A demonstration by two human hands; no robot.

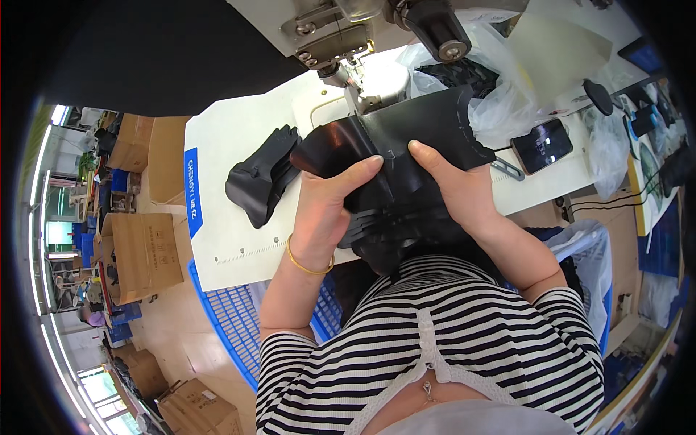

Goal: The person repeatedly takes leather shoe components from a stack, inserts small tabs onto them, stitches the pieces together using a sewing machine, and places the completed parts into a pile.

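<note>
Both my hands grip a black leather piece with a seam down its middle, probably a shoe upper. My left hand is closed on its left part, thumb on top and pointing toward the seam. On the right side my right hand pinches it the same way, thumb above, the other fingers hidden underneath. The piece's far edge lies close to the needle area of a sewing machine. Nearer to me, at the table's front edge, lies a pile of similar black pieces, partly covered by the held one.
Another black stack lies left on the white table. A phone, a slim metal tool and a plastic bag with black material are at right. Blue baskets stand below; cardboard boxes sit on the left floor.
</note>
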